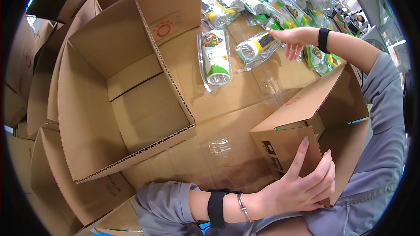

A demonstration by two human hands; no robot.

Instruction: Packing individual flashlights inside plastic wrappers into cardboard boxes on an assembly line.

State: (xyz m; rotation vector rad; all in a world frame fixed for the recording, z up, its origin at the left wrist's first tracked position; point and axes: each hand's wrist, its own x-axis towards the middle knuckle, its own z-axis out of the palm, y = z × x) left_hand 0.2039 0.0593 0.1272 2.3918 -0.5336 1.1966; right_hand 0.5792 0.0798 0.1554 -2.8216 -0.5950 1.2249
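Got left hand (302, 188) gripping a box (286, 137) lower right, right hand (299, 38) open by a bagged bottle (253, 49) upper center, probably light, slippery, best grabbed mid-body.

a packing workshop: open cartons (302, 107), heaped bagged goods (284, 8).

Bright; plastic bags (284, 6) glare; fisheye bends edges, corners black.

An open carton (89, 118) stood left of a second box (284, 146). Farther back, one bagged cylinder (215, 57) lay on the cardboard (227, 118), left of another bagged cylinder (256, 47), before a heap of packages (288, 6).
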